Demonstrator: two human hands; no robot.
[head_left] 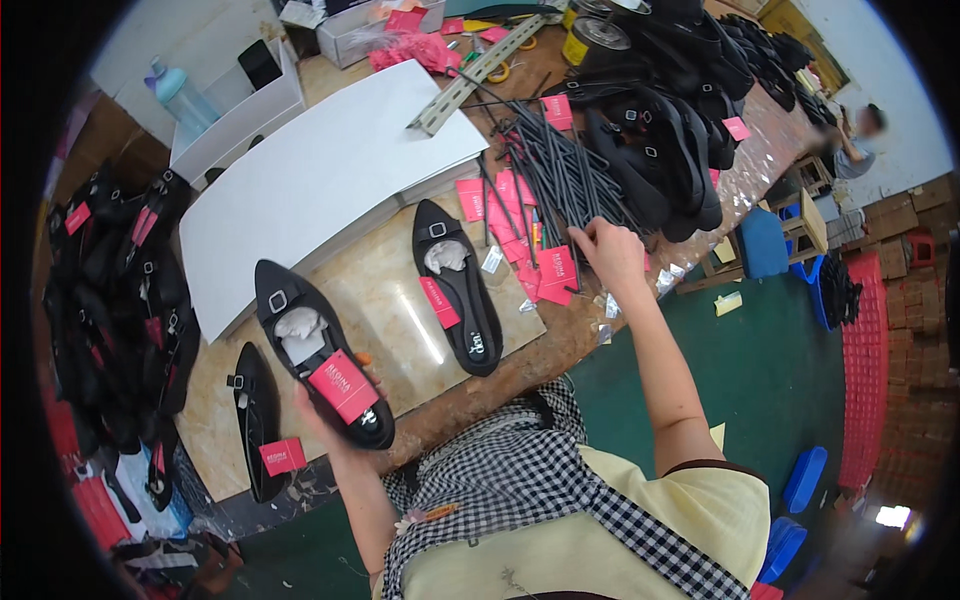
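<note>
A black pointed flat shoe with a buckled strap and a pink rectangular card tag (pixel 322 352) sits raised over the near edge of the worn wooden workbench (pixel 580 335), the person's left hand (pixel 325 425) closed under its heel end. White paper stuffing fills its toe. The right hand (pixel 610 250) reaches to the bench's right side, fingers curled down at a bundle of thin dark grey rods (pixel 560 170) (whether it has hold of one cannot be told from here) beside loose pink card tags (pixel 520 225). A second matching black shoe (pixel 455 285) lies on the pale stone slab (pixel 400 315) at mid-bench, and a third (pixel 255 420) lies near the left corner. Heaps of black shoes (pixel 125 310) flank both ends.
</note>
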